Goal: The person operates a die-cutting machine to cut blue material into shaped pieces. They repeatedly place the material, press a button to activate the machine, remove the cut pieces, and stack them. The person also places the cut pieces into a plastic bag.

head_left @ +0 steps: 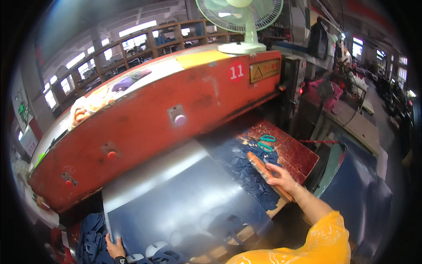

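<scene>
My right hand point(282, 178) is closed round a long orange-brown bar-shaped block point(263, 170) with small metal bits along its side; its exact kind does not show. The block is held over a heap of dark blue cut scraps point(246, 165). A large glossy dark blue sheet point(176, 198) lies in front of me, with shapes cut out along its near edge. At the sheet's near left corner is my left hand point(115, 246), thumb and forefinger apart beside the edge. Some of its fingers are hidden. More blue scraps point(92, 237) are piled left of it.
A red press beam point(198, 101) with knobs spans above the sheet. On the worn red board point(299, 154) lie teal-handled scissors point(266, 143). A pale green fan point(248, 26) stands on the beam. More blue sheet material point(360, 189) hangs at the right.
</scene>
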The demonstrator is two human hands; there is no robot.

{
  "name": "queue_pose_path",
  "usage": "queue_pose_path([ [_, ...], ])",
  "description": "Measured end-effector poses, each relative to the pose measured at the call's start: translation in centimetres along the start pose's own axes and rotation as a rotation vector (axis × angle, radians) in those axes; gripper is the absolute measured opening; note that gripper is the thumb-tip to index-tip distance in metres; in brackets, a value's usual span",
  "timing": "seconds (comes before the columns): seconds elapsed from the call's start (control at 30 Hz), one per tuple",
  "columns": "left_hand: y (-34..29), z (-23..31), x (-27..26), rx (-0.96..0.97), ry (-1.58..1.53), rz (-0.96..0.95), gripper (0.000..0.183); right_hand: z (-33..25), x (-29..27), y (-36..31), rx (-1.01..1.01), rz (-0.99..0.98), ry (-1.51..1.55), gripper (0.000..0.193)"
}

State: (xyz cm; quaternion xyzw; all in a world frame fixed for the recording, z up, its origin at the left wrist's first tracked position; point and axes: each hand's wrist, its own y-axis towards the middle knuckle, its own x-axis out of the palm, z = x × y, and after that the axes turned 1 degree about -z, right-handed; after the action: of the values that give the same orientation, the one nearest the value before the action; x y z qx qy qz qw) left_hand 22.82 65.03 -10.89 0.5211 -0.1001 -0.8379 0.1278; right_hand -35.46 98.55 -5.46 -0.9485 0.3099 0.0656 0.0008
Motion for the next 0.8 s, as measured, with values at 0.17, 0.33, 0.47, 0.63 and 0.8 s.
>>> queue_pose_path([
  [0.17,-0.8,-1.0,1.5,0.235,0.136,0.107,0.037,-2.4,8.0,-8.5,0.145,-0.170,1.337,0.084],
  [0.33,-0.8,-1.7,1.6,0.297,0.047,0.062,0.037,-1.9,14.7,-11.4,0.230,-0.095,1.587,0.076],
  [0.47,-0.7,-2.0,1.1,0.322,-0.018,-0.016,0.039,-2.4,17.1,-12.5,-0.022,0.046,1.353,0.079],
  [0.63,-0.8,-1.9,0.4,0.366,-0.039,-0.089,0.037,-2.5,18.7,-14.4,-0.578,0.396,0.640,0.093],
  [0.8,-0.9,-2.0,0.0,0.448,-0.128,-0.112,0.032,-4.5,18.7,-16.5,-0.830,0.645,-0.104,0.127],
])
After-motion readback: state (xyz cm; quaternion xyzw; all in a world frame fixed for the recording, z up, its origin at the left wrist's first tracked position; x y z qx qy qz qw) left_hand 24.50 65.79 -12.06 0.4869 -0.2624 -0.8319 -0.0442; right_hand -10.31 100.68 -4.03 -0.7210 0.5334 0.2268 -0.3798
